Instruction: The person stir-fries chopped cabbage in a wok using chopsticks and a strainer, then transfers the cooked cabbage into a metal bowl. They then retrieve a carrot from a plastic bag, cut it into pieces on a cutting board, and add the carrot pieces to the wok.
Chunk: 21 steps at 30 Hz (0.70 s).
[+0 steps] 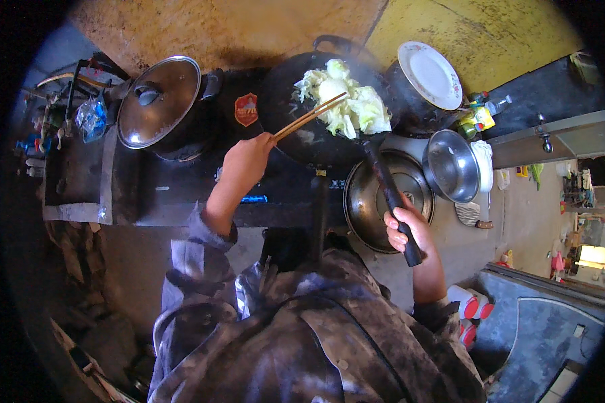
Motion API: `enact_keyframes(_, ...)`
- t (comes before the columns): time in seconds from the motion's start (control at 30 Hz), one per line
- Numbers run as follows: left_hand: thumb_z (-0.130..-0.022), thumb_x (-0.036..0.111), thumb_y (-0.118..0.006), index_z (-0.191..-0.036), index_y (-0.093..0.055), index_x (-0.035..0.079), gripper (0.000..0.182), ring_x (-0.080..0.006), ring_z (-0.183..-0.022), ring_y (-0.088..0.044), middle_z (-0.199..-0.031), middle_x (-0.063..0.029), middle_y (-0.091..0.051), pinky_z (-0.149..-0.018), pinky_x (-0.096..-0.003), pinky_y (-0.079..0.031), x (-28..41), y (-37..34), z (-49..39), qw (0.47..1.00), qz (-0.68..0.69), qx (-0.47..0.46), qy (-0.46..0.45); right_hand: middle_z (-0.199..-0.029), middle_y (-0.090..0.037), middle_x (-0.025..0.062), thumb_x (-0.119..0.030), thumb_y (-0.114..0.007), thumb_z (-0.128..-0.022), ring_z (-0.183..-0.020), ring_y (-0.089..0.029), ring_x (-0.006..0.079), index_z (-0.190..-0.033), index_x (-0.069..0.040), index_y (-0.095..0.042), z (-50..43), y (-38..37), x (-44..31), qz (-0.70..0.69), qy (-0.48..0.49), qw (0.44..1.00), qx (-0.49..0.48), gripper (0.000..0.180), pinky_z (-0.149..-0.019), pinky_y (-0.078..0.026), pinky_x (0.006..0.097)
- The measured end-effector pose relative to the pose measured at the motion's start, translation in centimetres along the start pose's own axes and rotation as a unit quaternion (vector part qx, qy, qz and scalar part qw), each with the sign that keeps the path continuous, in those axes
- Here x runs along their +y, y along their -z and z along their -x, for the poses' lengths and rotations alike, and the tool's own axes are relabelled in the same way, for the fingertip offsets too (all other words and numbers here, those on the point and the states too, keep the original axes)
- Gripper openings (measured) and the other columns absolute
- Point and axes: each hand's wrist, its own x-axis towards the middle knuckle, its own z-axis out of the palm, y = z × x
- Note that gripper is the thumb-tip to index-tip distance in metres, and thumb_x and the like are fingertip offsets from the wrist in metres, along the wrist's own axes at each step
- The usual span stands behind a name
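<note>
My left hand [247,160] is closed around a pair of wooden chopsticks [307,118], whose tips touch cabbage leaves [370,108] in a dark wok [295,151]. The pale green and white leaves are heaped in the wok's upper right half. In my right hand [408,224] is the long black handle [383,174] of a cooking utensil, probably a spatula. Its upper end reaches the lower edge of the cabbage, and the leaves hide its head. The wok's own dark handle [319,211] points towards me, with neither hand on it.
Left of the wok stands a pot with a glass lid [164,101]. To the right are a white plate [430,75] on a dark pot, a steel bowl [451,166], bottles [476,118] and a cleaver [468,214]. A large round metal basin or lid [353,206] lies beneath my right hand's utensil.
</note>
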Motion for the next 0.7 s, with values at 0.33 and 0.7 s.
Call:
enact_keyframes(0.33,-0.085,0.022,-0.043,-0.083,-0.054,0.012,0.015,-0.0316,-0.064,-0.059,-0.065,-0.0131,-0.058,-0.054,-0.0436,-0.045,0.6,-0.8,-2.5,0.991,-0.132,0.027,0.001,-0.071,-0.043,0.0049,-0.014,-0.042,-0.087,-0.041,-0.041,0.0079,-0.128,-0.024,-0.028,-2.0,0.4,-1.2,0.028,0.000,1.000,-0.010,0.045,-0.033,-0.038,0.0219)
enact_keyframes(0.7,-0.089,0.025,-0.044,-0.094,-0.056,0.006,0.022,-0.0336,-0.068,-0.058,-0.072,-0.0207,-0.057,-0.055,-0.0399,-0.044,-2.3,7.7,2.7,0.970,0.098,0.116,0.190,-0.068,-0.046,0.0035,-0.014,-0.044,-0.086,-0.041,-0.043,0.0072,-0.127,-0.019,-0.028,-2.8,-1.1,-6.5,0.108,0.040,0.993,0.030,0.045,-0.033,-0.035,0.0202)
